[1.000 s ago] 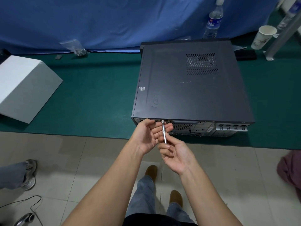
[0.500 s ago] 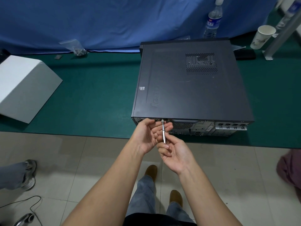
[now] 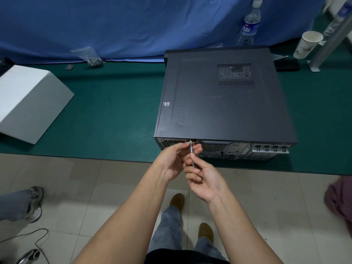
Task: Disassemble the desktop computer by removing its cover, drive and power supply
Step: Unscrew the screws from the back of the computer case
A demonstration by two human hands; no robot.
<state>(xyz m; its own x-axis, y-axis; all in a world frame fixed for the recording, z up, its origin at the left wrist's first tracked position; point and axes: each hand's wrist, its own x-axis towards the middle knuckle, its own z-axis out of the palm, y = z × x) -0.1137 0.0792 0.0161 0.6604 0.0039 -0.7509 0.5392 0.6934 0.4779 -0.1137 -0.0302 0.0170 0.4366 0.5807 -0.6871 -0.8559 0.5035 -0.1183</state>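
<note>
Desktop computer (image 3: 224,103) lies flat on green bench (image 3: 114,111), cover still on, rear panel facing the person. Slim screwdriver (image 3: 192,155) w/ tip on a screw at the rear's top edge, approx 7 o'clock of the case. Right hand (image 3: 204,178) pinches the driver's lower shaft, fingers curled. Left hand (image 3: 176,159) curls round the shaft near the tip. Water bottle (image 3: 249,23) at 12 o'clock of the case, paper cup (image 3: 307,44) at 2, white box (image 3: 28,103) at 9.

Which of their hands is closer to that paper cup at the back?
Right. The right hand holds the screwdriver at the computer's near edge, on the paper cup's side; the left hand sits just beyond it, farther away.
</note>
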